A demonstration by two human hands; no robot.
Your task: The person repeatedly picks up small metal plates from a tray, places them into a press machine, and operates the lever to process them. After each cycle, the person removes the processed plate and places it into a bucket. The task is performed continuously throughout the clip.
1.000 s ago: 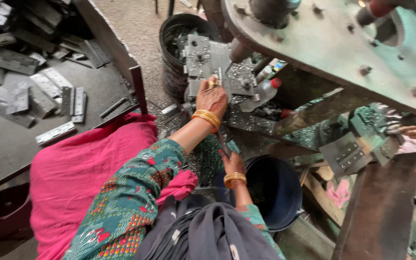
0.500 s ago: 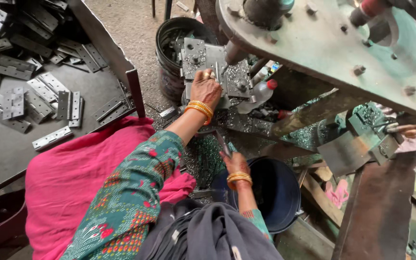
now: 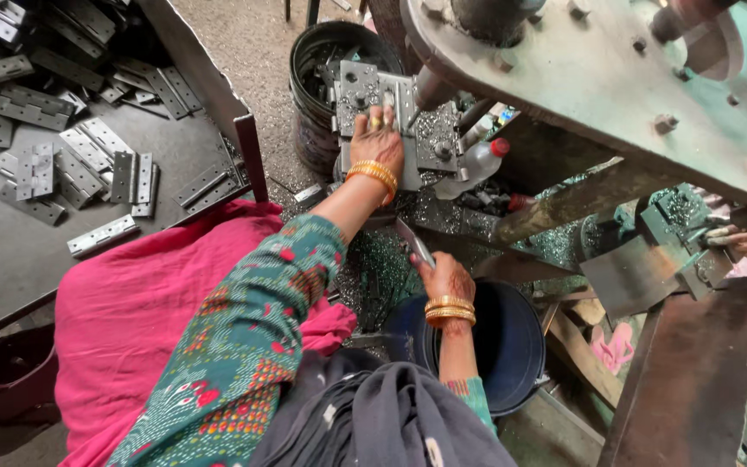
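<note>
To your far left, loose metal hinges [image 3: 88, 164] lie scattered on the dark tray [image 3: 10, 259]. Your left hand [image 3: 376, 143] rests palm-down, fingers spread, on the grey press die plate [image 3: 373, 95] in front of the black bucket [image 3: 322, 52]. Your right hand [image 3: 444, 277] is closed around a flat metal strip [image 3: 413, 242], held above the blue bucket [image 3: 512, 346].

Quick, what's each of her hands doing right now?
Left hand: fingers curled, resting on the metal fixture block under the press; whether it grips anything cannot be told.
Right hand: closed on a flat metal piece.
</note>
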